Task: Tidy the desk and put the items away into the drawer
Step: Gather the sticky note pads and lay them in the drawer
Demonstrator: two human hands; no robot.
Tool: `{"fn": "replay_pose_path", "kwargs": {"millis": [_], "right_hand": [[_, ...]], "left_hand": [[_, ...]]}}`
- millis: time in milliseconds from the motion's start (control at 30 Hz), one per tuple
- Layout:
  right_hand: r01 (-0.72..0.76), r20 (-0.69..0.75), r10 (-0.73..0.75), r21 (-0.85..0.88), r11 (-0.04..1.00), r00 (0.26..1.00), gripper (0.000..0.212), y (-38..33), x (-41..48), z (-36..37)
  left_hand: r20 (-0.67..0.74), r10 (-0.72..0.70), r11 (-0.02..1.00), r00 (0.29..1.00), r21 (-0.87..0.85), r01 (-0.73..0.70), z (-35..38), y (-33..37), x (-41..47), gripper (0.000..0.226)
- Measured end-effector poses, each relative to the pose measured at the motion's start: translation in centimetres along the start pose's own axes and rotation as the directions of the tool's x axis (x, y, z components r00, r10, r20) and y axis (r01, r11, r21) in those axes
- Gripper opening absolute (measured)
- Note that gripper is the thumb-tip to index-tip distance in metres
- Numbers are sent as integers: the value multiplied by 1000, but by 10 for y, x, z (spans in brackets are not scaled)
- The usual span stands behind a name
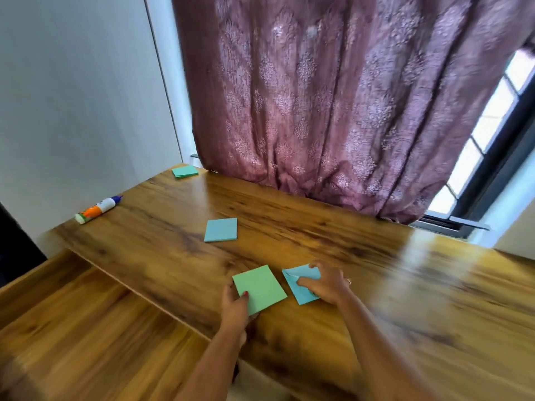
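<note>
1 glue bottle (pixel 97 210), lying flat — cap (pixel 117 199) toward curtain (pixel 318 96)

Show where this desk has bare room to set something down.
Bare: wooden desk right of the right hand, to the purple curtain; also between the loose blue square pad and far green pad. Crowded: front edge, left hand with near green pad beside near blue pad.

green and pale blue note pads (pixel 259 288), brown wood-grain desk (pixel 318 241), mauve damask-patterned curtain (pixel 333 96).

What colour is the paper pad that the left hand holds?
Green; the pad in the left hand shows best in the head view.
</note>
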State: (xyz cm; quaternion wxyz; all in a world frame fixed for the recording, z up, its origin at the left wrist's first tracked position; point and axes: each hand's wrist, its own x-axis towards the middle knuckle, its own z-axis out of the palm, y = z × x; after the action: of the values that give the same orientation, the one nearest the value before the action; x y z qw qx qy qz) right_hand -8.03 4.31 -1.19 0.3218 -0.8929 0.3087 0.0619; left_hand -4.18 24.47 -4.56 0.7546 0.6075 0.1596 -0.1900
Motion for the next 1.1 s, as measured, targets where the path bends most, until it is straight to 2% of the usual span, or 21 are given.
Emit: {"fn": "replay_pose_path", "kwargs": {"millis": [100,200,300,433,533,667,733,800,867,967,1033,1100], "right_hand": [[-119,53,110,217,969,993,56,7,-37,3],[-230,123,198,371,900,972,51,13,-68,15],[-270,150,225,605,749,963,22,11,-90,28],[-290,117,315,756,586,942,16,6,-111,40],[-293,159,338,871,394,928,33,0,-131,42],[-170,116,340,976,134,933,57,-20,-153,53],[-112,108,318,994,-5,942,55,-38,-166,68],[-89,117,266,990,-113,957,41,-60,-181,90],[-86,122,235,984,-158,964,30,-85,-199,115],[-110,142,224,982,-151,964,19,-126,-221,156],[-139,155,223,987,-83,962,18,-146,-234,180],[-173,158,224,984,48,962,23,-160,-246,203]], "left_hand": [[7,-40,999,999,-34,40,-11,-9,-27,47],[25,-88,996,996,18,88,-21,-19,-50,49],[44,-135,989,990,68,132,-24,-21,-68,51],[85,-136,990,987,58,132,-37,-13,-80,50],[90,-117,993,989,29,115,-56,-5,-81,48],[105,-73,997,992,-11,75,-89,5,-76,40],[114,-70,997,991,-18,73,-116,13,-72,36],[125,-76,997,989,-1,77,-152,23,-66,35],[128,-73,997,989,35,69,-190,34,-61,34],[115,-74,992,991,109,61,-250,51,-53,31],[101,-93,982,991,173,75,-285,56,-50,35],[103,-127,962,987,253,98,-314,56,-48,36]]}}
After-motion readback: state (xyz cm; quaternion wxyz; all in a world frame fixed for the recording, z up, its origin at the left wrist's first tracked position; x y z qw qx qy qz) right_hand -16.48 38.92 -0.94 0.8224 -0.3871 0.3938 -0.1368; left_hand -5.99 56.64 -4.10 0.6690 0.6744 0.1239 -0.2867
